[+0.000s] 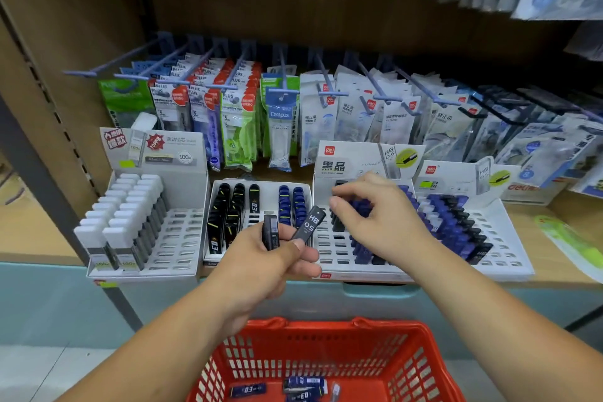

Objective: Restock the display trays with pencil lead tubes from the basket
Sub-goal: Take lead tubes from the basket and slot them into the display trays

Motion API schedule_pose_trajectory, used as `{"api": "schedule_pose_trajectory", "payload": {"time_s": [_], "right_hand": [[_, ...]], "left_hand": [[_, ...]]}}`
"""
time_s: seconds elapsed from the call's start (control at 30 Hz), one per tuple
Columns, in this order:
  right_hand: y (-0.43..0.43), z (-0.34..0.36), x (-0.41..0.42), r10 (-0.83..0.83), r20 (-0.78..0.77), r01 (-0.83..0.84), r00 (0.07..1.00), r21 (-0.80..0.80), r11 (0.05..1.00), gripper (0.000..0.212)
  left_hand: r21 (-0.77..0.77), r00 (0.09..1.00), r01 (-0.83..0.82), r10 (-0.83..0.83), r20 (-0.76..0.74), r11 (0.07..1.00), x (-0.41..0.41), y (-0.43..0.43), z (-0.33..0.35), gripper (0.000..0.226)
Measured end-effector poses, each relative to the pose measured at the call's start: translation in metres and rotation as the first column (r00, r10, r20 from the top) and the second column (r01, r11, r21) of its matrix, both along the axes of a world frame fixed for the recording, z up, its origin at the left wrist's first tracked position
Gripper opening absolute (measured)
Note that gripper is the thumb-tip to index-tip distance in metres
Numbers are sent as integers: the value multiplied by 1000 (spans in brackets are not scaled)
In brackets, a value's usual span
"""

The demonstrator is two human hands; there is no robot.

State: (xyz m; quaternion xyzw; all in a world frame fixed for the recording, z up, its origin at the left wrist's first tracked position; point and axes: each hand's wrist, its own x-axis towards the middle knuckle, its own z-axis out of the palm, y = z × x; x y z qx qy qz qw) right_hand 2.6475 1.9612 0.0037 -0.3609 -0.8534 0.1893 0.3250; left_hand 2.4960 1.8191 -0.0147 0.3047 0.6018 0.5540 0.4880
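The left hand (pixel 270 258) sits just below the middle of the view, closed around two dark lead tubes: one (pixel 311 224) tilts toward 1 o'clock and reads "HB 0.5", the other (pixel 270 232) stands nearly upright with small print too blurred to read. The right hand (pixel 375 215), at 2 o'clock from the left, hovers over a white slotted tray (pixel 329 248) with its fingers curled and pinched on the top of a dark tube (pixel 337 215) standing in the tray's back rows. That tray's header card (pixel 355 161) shows the red "deli" logo, two large Chinese characters and "HB 0.5". Its front rows toward 6 o'clock are mostly bare slots; blue and black tubes fill the rows under and to the right of the hand.

At 3 o'clock a second deli tray (pixel 502 238) has blue and black tubes along its left half and bare slots on its right. At 9 o'clock a narrower tray (pixel 257 202) holds black tubes marked "0.3" and blue ones, with an open column between them. Further toward 9 o'clock, a grey tray (pixel 182 238) holds white-capped tubes marked "100", its right side bare.

The red basket (pixel 326 356) fills 6 o'clock, between the forearms, its far rim close beneath the shelf edge (pixel 554 282). A few blue tubes (pixel 305 385) lie on its floor, one reading "0.3". Hanging packs at 12 o'clock read "PLUS", "Campus" and "MONO AIR".
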Motion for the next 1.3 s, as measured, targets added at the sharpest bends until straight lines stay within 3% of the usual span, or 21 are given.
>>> {"api": "schedule_pose_trajectory", "payload": {"time_s": [0.1, 0.2, 0.37, 0.47, 0.63, 0.77, 0.9, 1.1, 1.3], "right_hand": [[-17, 4, -8, 145, -151, -188, 978, -322, 928, 14], [-22, 3, -6, 162, -248, -255, 955, -413, 874, 25], [-28, 13, 15, 27, -402, -253, 915, -521, 815, 28], [-25, 17, 37, -76, -449, -198, 890, -533, 823, 21], [-11, 12, 101, -212, -490, -23, 846, -430, 902, 24], [-3, 3, 161, -283, -479, 125, 831, -335, 934, 31], [0, -6, 204, -375, -511, 206, 774, -356, 912, 28], [-1, -11, 213, -369, -549, 143, 750, -410, 901, 29], [9, -16, 213, -384, -545, 175, 745, -396, 901, 30]], "left_hand": [[22, 999, 38, -38, 6, 999, 1, -5, 6, 9], [31, 999, 51, -51, 3, 998, -1, -8, 11, 14], [-9, 995, 56, -57, -83, 998, 11, -7, 20, 16], [-66, 991, 53, -61, -115, 996, 26, 0, 20, 20], [-149, 985, 158, -166, -42, 976, 70, 13, 34, 22], [-155, 976, 216, -218, 4, 964, 117, 20, 48, 9], [-111, 961, 218, -233, -149, 970, 158, 16, 62, 22], [-140, 864, 228, -267, -426, 963, 183, 16, 87, 27], [-146, 885, 113, -166, -435, 983, 181, 30, 73, 14]]}}
